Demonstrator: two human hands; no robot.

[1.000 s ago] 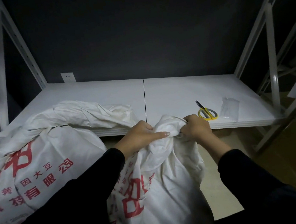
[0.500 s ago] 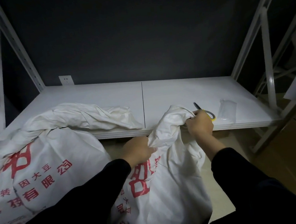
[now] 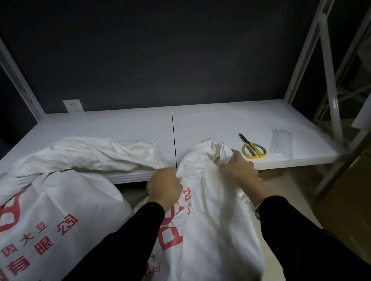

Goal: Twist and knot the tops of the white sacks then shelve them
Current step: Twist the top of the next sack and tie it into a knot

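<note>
Before the front edge of the shelf (image 3: 212, 123) stand two sacks: the first sack (image 3: 50, 214) at 9 o'clock, its top draped onto the board, and the second sack (image 3: 213, 240) at 6 o'clock. The left hand (image 3: 164, 187) grips the second sack's neck from 9 o'clock, the right hand (image 3: 238, 169) from 3 o'clock. On the shelf, scissors (image 3: 253, 148) lie at 1 o'clock of the right hand, near it, with a packet (image 3: 281, 144) just beside them at 3 o'clock. A socket (image 3: 73, 105) sits on the wall behind, at 10 o'clock, and a box (image 3: 370, 208) (outside the frame's leg) at 4 o'clock.

it looked like a storeroom: a white steel rack (image 3: 330, 84) with slotted uprights stood against a dark wall (image 3: 148, 52), bulk sacks (image 3: 50, 211) printed in red leaned at its shelf (image 3: 212, 126), and cardboard boxes (image 3: 359, 209) stood beside it.
</note>
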